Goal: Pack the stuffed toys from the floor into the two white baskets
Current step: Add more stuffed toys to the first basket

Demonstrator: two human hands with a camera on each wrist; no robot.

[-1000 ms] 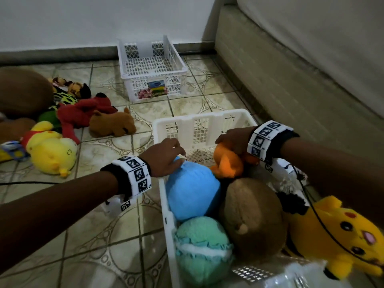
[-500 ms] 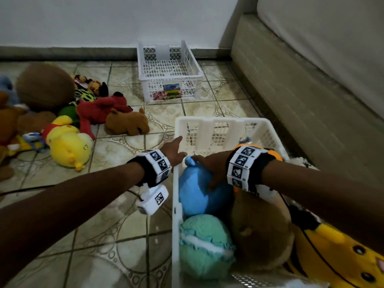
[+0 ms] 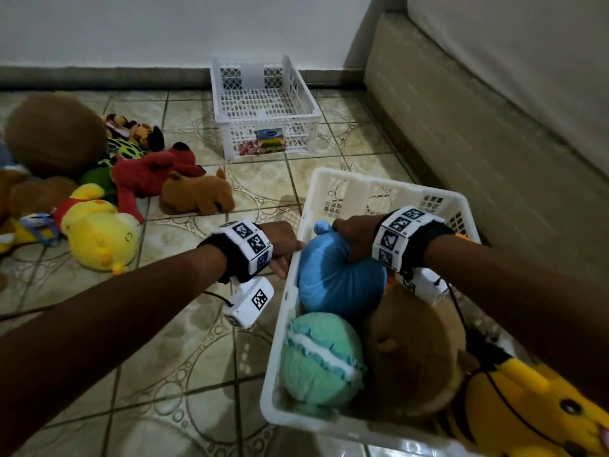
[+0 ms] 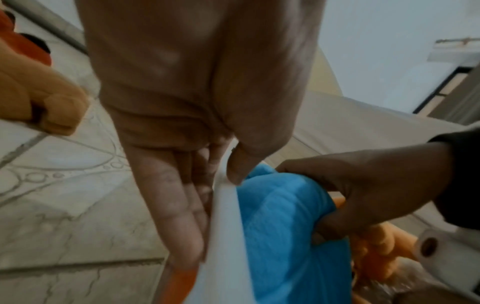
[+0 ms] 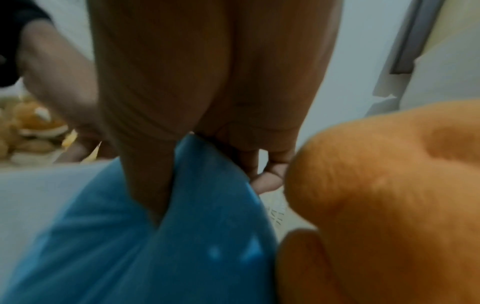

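Observation:
The near white basket holds a blue plush, a green macaron plush and a brown plush. My right hand grips a bunched fold at the top of the blue plush, beside an orange plush. My left hand pinches the basket's left wall, thumb inside and fingers outside. A yellow plush lies at the basket's right corner under my right forearm. The far white basket stands by the wall with no toys inside.
Several toys lie on the tiled floor at left: a yellow bear, a red plush, a small brown dog and a big brown plush. A mattress edge runs along the right.
My right hand left the orange plush and now grips the blue plush. My left hand slid off the blue plush onto the basket's left wall.

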